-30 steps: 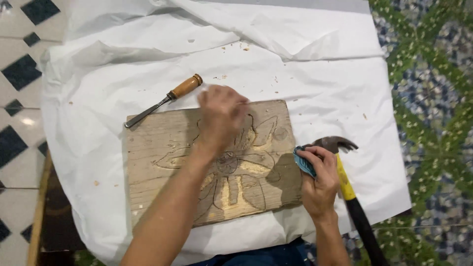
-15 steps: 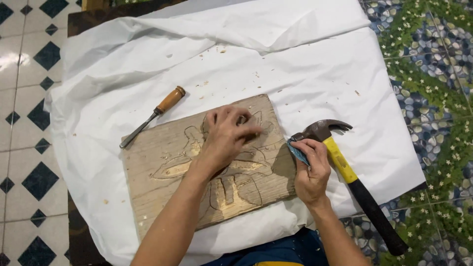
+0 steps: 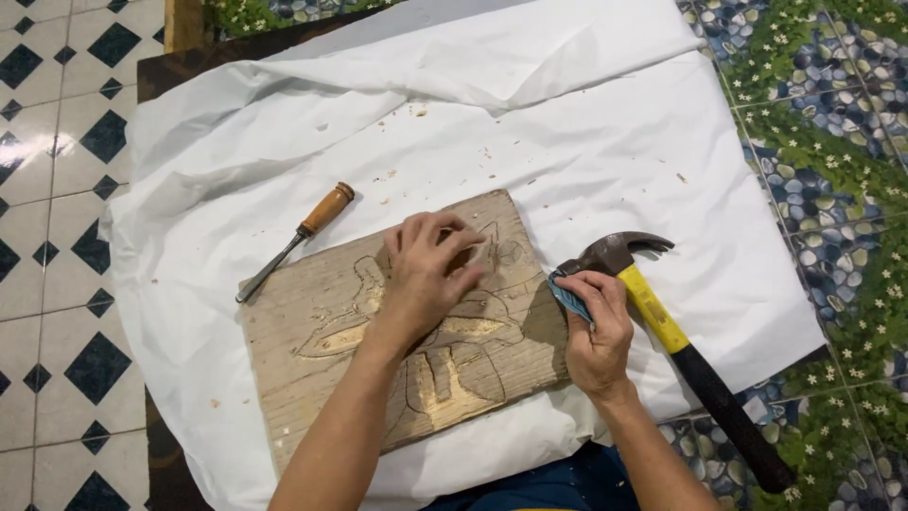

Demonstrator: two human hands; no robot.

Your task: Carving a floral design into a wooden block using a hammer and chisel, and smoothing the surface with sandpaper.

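Observation:
A wooden board (image 3: pixel 326 355) with a carved flower outline lies on a white sheet. My left hand (image 3: pixel 426 270) rests flat on the carving near the board's upper right, fingers bent and spread, holding nothing. My right hand (image 3: pixel 594 326) pinches a small blue piece of sandpaper (image 3: pixel 567 298) at the board's right edge. A claw hammer (image 3: pixel 662 317) with a yellow and black handle lies just right of that hand. A chisel (image 3: pixel 298 237) with an orange wooden handle lies on the sheet beyond the board's upper left corner.
The white sheet (image 3: pixel 567 123) covers a dark table and carries scattered wood chips. Black and white tiled floor (image 3: pixel 57 189) is at the left; a pebble-patterned floor with green and flowers (image 3: pixel 832 142) is at the right.
My view has shifted, so the board sits lower and more to the right. My left hand has slid a little across the carving. My right hand stays on the sandpaper by the hammer.

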